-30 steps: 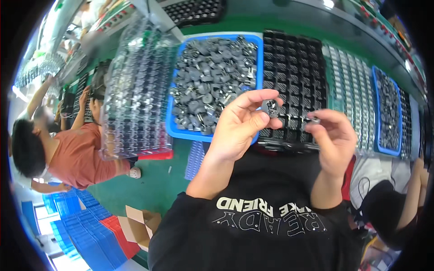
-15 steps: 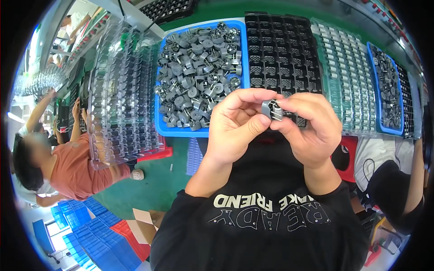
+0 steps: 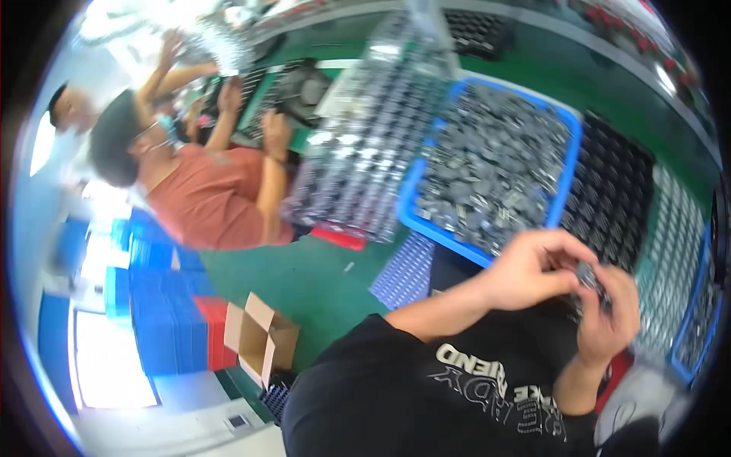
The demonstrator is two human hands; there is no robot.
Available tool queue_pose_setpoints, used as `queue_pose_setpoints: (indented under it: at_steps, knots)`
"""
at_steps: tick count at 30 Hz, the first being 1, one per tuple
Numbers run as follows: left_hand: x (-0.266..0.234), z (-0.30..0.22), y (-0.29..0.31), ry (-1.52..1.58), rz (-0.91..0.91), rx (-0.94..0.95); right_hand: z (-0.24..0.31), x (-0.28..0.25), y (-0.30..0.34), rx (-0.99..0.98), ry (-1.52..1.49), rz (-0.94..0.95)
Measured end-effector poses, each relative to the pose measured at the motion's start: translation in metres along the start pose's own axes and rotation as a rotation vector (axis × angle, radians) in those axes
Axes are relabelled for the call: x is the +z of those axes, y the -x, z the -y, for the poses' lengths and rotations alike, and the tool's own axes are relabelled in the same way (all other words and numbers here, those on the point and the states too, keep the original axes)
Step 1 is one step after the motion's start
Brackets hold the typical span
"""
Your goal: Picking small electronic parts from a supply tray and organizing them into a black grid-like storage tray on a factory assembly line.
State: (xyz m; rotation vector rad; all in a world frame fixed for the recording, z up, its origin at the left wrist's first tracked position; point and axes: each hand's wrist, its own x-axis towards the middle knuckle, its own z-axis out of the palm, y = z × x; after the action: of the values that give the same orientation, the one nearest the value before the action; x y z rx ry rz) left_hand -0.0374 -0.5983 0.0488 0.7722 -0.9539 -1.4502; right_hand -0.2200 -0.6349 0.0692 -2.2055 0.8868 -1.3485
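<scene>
A small grey plastic part (image 3: 586, 275), blurred now, sits pinched between the fingertips of both hands. Its metal pins show only in the earlier picture. My left hand (image 3: 527, 266) grips it from the left with thumb and forefinger. From the right, my right hand (image 3: 611, 316) closes on the same part, covering most of it. Both hands are in front of a blue tray (image 3: 572, 152) heaped with similar grey parts (image 3: 495, 164). Just beyond the hands lies a black compartment tray (image 3: 614, 194).
Clear plastic trays (image 3: 369, 126) are left of the blue tray. On the right are a clear tray of light pieces (image 3: 678, 251) and another blue tray (image 3: 689, 339). A co-worker in a reddish shirt (image 3: 221, 194) works at left. An open cardboard box (image 3: 263, 335) stands below.
The view has swung left and tilted, so the bench and my hands appear farther right and lower. Both hands still hold the grey part. More of the co-worker and the stacked blue crates shows.
</scene>
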Motion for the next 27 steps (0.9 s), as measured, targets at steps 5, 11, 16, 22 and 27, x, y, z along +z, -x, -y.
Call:
queue_pose_setpoints:
  at_steps: [5, 11, 16, 22, 27]
  knots:
    - [0.001, 0.01, 0.004, -0.008, 0.007, 0.017, -0.002, -0.006, 0.012, 0.025, -0.023, 0.079]
    - [0.004, 0.012, 0.002, -0.051, -0.021, 0.14, -0.005, 0.007, 0.013, 0.297, -0.349, -0.127]
    - [0.006, 0.015, 0.012, -0.597, -0.071, 0.401, -0.012, -0.006, 0.011, 0.295, -0.411, 0.107]
    - [0.006, -0.002, 0.015, -1.0, -0.118, 0.251, -0.037, -0.043, 0.027, 0.404, -0.093, 0.086]
    - [-0.033, -0.036, 0.004, -1.572, -0.311, 0.24, -0.065, -0.065, 0.012, 0.334, 0.446, 0.162]
